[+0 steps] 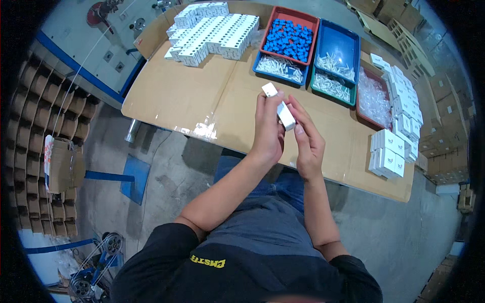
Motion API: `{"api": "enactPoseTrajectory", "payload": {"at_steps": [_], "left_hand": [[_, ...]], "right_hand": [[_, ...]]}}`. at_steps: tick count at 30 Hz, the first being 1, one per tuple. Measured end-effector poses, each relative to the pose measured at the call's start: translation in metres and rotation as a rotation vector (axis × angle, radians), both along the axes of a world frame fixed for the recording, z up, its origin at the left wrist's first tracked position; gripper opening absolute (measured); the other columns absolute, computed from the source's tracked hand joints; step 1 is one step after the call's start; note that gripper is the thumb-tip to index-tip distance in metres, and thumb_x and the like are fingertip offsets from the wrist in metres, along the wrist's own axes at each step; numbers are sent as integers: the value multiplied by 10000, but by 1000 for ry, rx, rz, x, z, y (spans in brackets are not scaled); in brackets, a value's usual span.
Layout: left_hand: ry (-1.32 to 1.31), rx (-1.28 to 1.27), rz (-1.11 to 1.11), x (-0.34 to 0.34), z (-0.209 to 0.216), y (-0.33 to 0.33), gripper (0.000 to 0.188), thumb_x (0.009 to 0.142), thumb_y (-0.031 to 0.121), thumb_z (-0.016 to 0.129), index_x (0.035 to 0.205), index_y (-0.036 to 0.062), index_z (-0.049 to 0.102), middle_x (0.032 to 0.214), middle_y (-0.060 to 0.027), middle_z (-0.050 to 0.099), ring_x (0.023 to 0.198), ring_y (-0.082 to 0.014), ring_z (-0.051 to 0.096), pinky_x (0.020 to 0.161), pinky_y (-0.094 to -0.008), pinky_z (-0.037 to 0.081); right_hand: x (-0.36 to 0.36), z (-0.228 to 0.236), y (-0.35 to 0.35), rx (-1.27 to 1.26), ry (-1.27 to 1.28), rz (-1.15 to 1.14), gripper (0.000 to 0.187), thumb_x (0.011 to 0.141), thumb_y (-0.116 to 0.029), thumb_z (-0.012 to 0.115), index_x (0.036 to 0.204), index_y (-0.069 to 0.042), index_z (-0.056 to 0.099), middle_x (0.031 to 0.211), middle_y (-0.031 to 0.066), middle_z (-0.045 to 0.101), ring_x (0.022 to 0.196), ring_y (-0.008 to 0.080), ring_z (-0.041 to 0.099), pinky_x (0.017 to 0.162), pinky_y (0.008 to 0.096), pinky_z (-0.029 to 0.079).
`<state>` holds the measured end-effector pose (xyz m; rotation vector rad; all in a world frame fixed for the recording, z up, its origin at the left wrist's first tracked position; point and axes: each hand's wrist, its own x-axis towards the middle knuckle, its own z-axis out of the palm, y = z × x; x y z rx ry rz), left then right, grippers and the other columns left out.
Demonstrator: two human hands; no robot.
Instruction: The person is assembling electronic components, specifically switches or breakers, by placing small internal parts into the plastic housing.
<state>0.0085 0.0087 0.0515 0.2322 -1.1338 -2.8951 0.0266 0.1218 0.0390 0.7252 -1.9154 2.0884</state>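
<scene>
Partly hidden white box (286, 117), between hands (268, 134) (310, 145), left gripping it, right's hold unclear

We are seeing a smooth finish on the held box (287, 117), a matt cardboard tabletop (227, 98), glossy tape (206, 130) near its edge, shiny plastic trays (337, 41), crinkled clear plastic film (373, 98), smooth paperboard-like cartons (388, 154) and our matt cloth shirt (262, 237).
</scene>
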Motion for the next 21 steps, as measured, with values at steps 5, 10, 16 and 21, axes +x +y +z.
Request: {"api": "enactPoseTrajectory", "payload": {"at_steps": [5,10,16,21], "left_hand": [[249,-236,132,4,6,4,452,927,191,572,1350,95,447,1230,-103,547,1104,-174,589,939,-311,489],[497,-507,247,6,8,-5,637,764,181,622,1361,87,421,1323,-118,509,1235,-215,516,1032,-364,404],[653,-666,298,-1,-1,-12,835,668,199,694,1421,72,357,1406,-146,437,1318,-249,452,1074,-388,351],[771,-694,328,0,0,-11,1113,667,261,785,1556,50,150,1446,-187,424,1350,-282,442,1114,-419,342]], "right_hand": [[3,-3,5,-89,-22,22,409,1057,-185,414,1330,44,615,1528,241,454,1434,334,428,1169,435,353],[8,5,2,-87,-123,56,449,1075,-279,430,1325,44,617,1533,226,453,1431,334,429,1158,441,368],[5,10,1,-49,-93,64,459,1070,-281,439,1364,41,584,1539,227,445,1439,335,417,1161,445,366],[7,29,8,-95,-67,95,536,1043,-352,480,1395,45,552,1531,244,447,1445,344,408,1174,439,346]]}}
